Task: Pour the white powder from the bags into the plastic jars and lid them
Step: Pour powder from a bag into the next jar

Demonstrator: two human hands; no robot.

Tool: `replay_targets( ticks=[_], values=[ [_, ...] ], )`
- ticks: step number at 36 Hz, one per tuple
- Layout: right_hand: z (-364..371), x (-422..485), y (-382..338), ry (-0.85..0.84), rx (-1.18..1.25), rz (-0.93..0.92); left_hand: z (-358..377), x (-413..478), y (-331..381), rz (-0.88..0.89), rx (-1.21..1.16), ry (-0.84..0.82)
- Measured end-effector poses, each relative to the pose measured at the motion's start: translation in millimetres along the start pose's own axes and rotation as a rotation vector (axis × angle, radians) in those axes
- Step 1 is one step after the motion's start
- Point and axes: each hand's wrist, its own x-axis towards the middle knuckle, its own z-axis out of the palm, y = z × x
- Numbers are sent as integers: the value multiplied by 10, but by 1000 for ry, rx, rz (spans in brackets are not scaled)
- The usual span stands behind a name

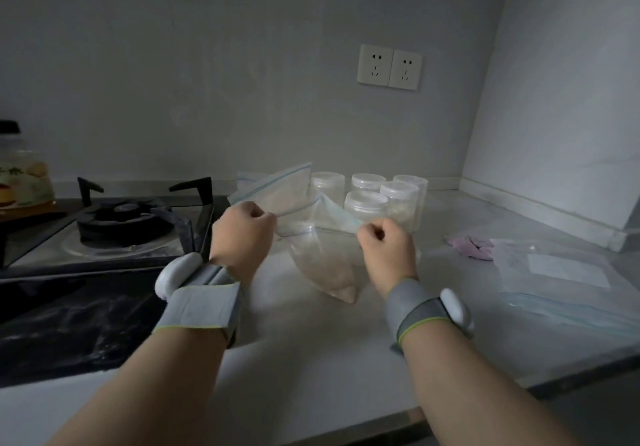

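A clear zip bag (325,265) with white powder settled in its lower corner hangs above the counter between my hands. My left hand (242,234) pinches the bag's top edge on the left, and my right hand (386,243) pinches the top edge on the right. Behind it a second zip bag of powder (277,189) leans against several lidded clear plastic jars (381,196) that stand grouped near the back wall.
A gas hob (121,224) sits to the left on the white counter (311,334). Flat zip bags (561,283) and a crumpled purple item (471,246) lie at the right. A glass jar (20,175) stands far left. Two wall sockets (389,68) are above the jars.
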Motion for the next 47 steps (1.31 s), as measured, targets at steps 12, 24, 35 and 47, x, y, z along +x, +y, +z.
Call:
replay_targets(
  ticks=[12, 24, 35, 47],
  values=[
    [47, -111, -79, -106, 274, 67, 63, -43, 48, -172, -629, -126],
    [157, -219, -76, -472, -52, 8, 71, -105, 94, -190, -757, -288],
    [152, -115, 24, -313, -72, -50, 119, -160, 88, -248, -721, -366],
    [148, -172, -123, -252, 447, 54, 251, -315, 124, -598, -982, -527]
  ],
)
